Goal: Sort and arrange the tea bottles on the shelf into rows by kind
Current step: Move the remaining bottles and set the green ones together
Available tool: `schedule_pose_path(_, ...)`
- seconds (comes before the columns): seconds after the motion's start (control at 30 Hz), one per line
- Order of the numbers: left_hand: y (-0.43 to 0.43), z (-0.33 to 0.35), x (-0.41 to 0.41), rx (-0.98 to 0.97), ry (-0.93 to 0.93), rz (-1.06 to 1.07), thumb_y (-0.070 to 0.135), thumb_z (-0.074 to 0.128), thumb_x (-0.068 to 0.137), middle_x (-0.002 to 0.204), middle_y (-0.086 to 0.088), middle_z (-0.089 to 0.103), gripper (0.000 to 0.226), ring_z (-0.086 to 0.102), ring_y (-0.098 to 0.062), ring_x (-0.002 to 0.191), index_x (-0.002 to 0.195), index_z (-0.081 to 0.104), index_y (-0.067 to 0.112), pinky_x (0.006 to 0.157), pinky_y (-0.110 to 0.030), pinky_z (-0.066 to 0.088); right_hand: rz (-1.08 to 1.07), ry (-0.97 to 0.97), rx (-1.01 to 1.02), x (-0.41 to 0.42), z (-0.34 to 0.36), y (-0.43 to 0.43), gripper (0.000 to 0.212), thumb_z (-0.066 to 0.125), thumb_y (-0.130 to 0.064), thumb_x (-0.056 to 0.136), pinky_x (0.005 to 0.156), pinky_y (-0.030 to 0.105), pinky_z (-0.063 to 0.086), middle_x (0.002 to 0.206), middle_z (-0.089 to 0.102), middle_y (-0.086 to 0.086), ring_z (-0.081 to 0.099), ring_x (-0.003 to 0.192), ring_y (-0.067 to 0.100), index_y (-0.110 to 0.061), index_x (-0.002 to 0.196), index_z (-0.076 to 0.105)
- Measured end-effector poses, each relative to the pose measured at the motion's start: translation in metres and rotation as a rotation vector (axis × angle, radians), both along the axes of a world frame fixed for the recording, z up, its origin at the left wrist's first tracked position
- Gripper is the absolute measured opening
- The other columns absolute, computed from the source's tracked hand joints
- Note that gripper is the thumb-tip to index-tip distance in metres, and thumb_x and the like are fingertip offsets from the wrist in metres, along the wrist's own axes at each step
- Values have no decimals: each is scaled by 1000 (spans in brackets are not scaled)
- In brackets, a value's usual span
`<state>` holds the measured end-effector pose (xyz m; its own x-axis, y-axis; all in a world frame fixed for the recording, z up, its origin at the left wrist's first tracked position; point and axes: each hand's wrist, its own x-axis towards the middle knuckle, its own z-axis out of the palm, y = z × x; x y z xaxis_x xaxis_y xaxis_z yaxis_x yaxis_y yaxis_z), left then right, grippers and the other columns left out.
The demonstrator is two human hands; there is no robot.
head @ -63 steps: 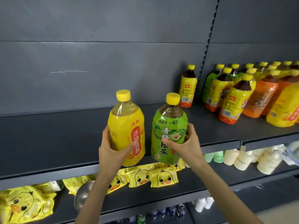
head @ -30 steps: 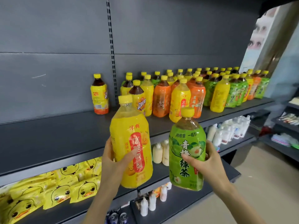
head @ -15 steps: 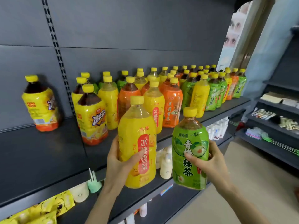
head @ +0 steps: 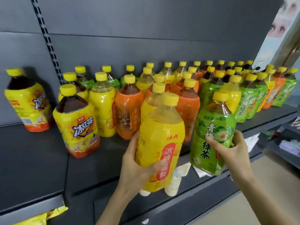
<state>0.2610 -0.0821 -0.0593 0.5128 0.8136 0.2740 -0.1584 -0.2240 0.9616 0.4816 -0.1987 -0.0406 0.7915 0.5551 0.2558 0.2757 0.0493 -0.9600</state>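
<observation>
**Grey shop shelf (head: 32, 159), mixed drinks in a crowd**

Nearest, two bare arms reach up from the bottom of the view. The left hand (head: 136, 168) has its grip wrapped round the lower half of a yellow bottle (head: 160, 137), with the thumb lying across the red label. It holds the bottle upright in the air in front of the shelf's edge. Beside it, the right hand (head: 233, 153) has its grip closed round a green bottle (head: 212, 127), thumb on the label and fingers behind. That bottle is also upright, just to the right of the yellow one and apart from it. Below them, small white bottles (head: 172, 184) stand on a lower shelf (head: 203, 185), and yellow packets (head: 40, 216) show at the bottom left corner.

On the shelf behind the hands, a dark-tea bottle (head: 76, 124) with a yellow label stands at the front left. A pale yellow bottle (head: 102, 109) and an orange bottle (head: 128, 111) stand just to its right. Farther back and to the right, many yellow-capped bottles (head: 209, 91) stand packed together, with yellow, orange and green mixed. A lone bottle (head: 27, 103) stands well apart at the far left, close to the grey back wall (head: 146, 30). A poster (head: 279, 30) shows at the upper right.
</observation>
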Motion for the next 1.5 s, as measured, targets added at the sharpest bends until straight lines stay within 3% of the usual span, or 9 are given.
schedule_pose_path(0.13, -8, 3, 16, 15, -26, 128, 62, 82, 37, 114, 17, 63, 99, 64, -9, 104, 126, 45, 41, 74, -24, 56, 52, -10, 50, 38, 5, 20, 72, 84, -33, 57, 72, 22, 54, 104, 67, -4, 66, 87, 3, -18, 119, 52)
schedule_pose_path(0.3, -37, 3, 56, 51, -34, 341, 66, 82, 35, 116, 15, 63, 104, 62, -5, 103, 128, 45, 38, 72, -18, 54, 167, -19, 63, 91, 3, 34, 85, 87, -47, 51, 91, 44, 52, 111, 65, 0, 64, 101, 16, -18, 122, 50)
schedule_pose_path(0.43, -66, -2, 109, 53, -83, 515, 52, 80, 45, 121, 9, 61, 92, 62, -10, 107, 129, 45, 36, 78, -27, 56, 222, -49, 78, 123, -4, 42, 83, 88, -38, 57, 92, 41, 52, 114, 60, 0, 62, 102, 17, -17, 125, 45)
schedule_pose_path(0.57, -78, -2, 156, 42, -67, 687, 57, 80, 45, 134, 4, 52, 109, 54, -17, 119, 141, 36, 29, 93, -46, 51, 219, -89, 102, 138, -10, 56, 85, 87, -37, 60, 92, 37, 48, 119, 55, -1, 56, 110, 18, -20, 129, 41)
schedule_pose_path(0.8, -67, -6, 196, 30, -99, 803, 66, 79, 46, 143, 13, 40, 96, 42, -13, 132, 126, 26, 64, 104, -47, 43, 224, -164, 73, 135, -29, 79, 93, 81, -47, 62, 95, 38, 45, 126, 44, 2, 46, 121, 21, -14, 135, 34)
schedule_pose_path(0.93, -63, -16, 201, 12, -38, 829, 59, 79, 46, 131, 31, 37, 95, 39, -10, 129, 121, 20, 64, 106, -45, 41, 316, -331, 31, 135, -35, 79, 97, 75, -38, 75, 107, 30, 31, 143, 31, 11, 29, 136, 20, -11, 148, 17)
schedule_pose_path(1.07, -47, -25, 193, 6, -3, 834, 67, 78, 46, 144, 7, 39, 114, 42, -17, 130, 143, 24, 43, 103, -49, 43, 352, -606, 111, 140, -40, 71, 94, 63, -28, 89, 109, 15, 15, 154, 1, -1, 3, 140, 3, -36, 149, -10)
schedule_pose_path(1.27, -30, -28, 202, 102, 87, 839, 76, 67, 55, 144, 19, 30, 96, 32, -6, 134, 131, 10, 64, 110, -36, 34, 151, -760, 126, 132, -46, 99, 83, 60, -17, 89, 110, 52, 32, 153, 4, 22, 13, 143, 38, -23, 151, 6)
schedule_pose_path(1.5, 3, -31, 234, 260, 185, 844, 68, 62, 64, 133, 13, 29, 89, 29, 0, 125, 135, 13, 47, 104, -25, 29, 136, -823, 30, 141, -44, 128, 86, 61, -18, 86, 111, 50, 25, 151, 5, 29, 14, 142, 43, -18, 151, 4)
